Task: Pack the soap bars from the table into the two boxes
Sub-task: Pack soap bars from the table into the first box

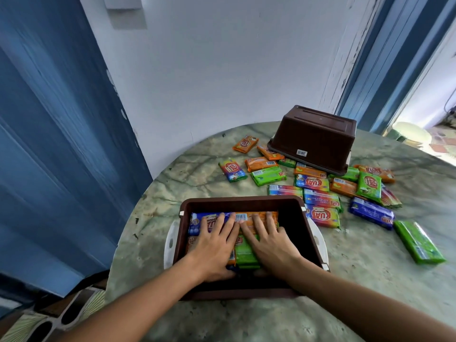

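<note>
Where spread fingers of both hands press, packed soap bars half hidden.

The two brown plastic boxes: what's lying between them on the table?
In the head view, loose wrapped soap bars lie on the marbled table between the near open box and the far upturned box.

Wrapped soap bars scattered beside upturned box, perhaps underneath

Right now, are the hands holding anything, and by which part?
Nothing is gripped. The left hand and the right hand lie flat, fingers straight, pressing on the tops of the soap bars inside the near box.
</note>
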`<action>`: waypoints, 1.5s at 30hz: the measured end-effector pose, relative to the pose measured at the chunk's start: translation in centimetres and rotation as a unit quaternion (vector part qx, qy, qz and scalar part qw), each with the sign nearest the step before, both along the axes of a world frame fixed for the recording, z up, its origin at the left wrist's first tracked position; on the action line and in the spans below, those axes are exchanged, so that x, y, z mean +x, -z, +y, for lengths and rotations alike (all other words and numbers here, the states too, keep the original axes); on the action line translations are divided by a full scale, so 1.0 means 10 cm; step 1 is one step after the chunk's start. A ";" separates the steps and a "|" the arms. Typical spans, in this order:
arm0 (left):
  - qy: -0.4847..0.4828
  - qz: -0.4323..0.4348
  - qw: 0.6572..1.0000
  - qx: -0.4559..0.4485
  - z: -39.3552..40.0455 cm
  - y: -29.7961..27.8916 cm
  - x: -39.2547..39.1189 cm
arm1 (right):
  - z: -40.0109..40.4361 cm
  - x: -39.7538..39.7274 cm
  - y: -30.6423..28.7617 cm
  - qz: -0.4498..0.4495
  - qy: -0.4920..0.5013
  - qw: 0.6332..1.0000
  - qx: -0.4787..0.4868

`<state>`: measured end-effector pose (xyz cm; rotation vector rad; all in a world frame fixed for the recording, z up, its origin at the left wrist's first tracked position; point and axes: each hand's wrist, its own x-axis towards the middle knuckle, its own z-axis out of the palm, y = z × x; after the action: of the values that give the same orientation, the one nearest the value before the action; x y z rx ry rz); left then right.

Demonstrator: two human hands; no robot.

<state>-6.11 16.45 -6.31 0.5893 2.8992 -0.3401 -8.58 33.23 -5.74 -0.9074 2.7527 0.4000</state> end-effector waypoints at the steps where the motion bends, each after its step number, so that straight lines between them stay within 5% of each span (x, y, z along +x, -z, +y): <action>1: 0.002 0.004 1.000 0.002 0.00 0.01 0.00 | 0.01 -0.01 -0.01 -0.004 -0.005 1.000 0.001; 3: -0.002 -0.003 1.000 0.021 -0.01 0.00 -0.01 | 0.06 -0.03 -0.04 -0.041 -0.003 0.999 -0.023; 5: -0.013 -0.011 0.998 0.064 -0.03 0.02 -0.01 | 0.12 -0.06 -0.13 -0.133 0.058 0.979 -0.144; 8: -0.011 0.003 0.995 0.103 -0.04 0.05 -0.03 | 0.23 -0.09 -0.29 -0.197 0.266 0.823 -0.462; 12: -0.028 -0.030 0.995 0.086 -0.04 0.06 -0.03 | 0.30 -0.20 -0.09 -0.298 0.490 0.573 -0.585; 17: -0.028 -0.045 0.995 0.080 -0.02 0.04 -0.03 | 0.13 -0.28 -0.16 -0.366 0.549 0.465 -0.591; 25: -0.029 -0.022 0.996 0.079 -0.08 0.09 -0.06 | 0.22 -0.34 -0.10 -0.398 0.570 0.413 -0.588; 37: -0.059 -0.012 0.996 0.069 0.26 -0.05 -0.07 | 0.24 -0.22 -0.08 -0.383 0.565 0.427 -0.593; 45: 0.038 0.023 0.995 0.087 0.60 0.07 -0.18 | 0.23 -0.12 -0.04 -0.349 0.567 0.456 -0.591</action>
<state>-7.91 22.47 -6.97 0.7302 2.9755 -0.1122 -9.80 35.57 -5.31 0.7496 1.7347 -1.7754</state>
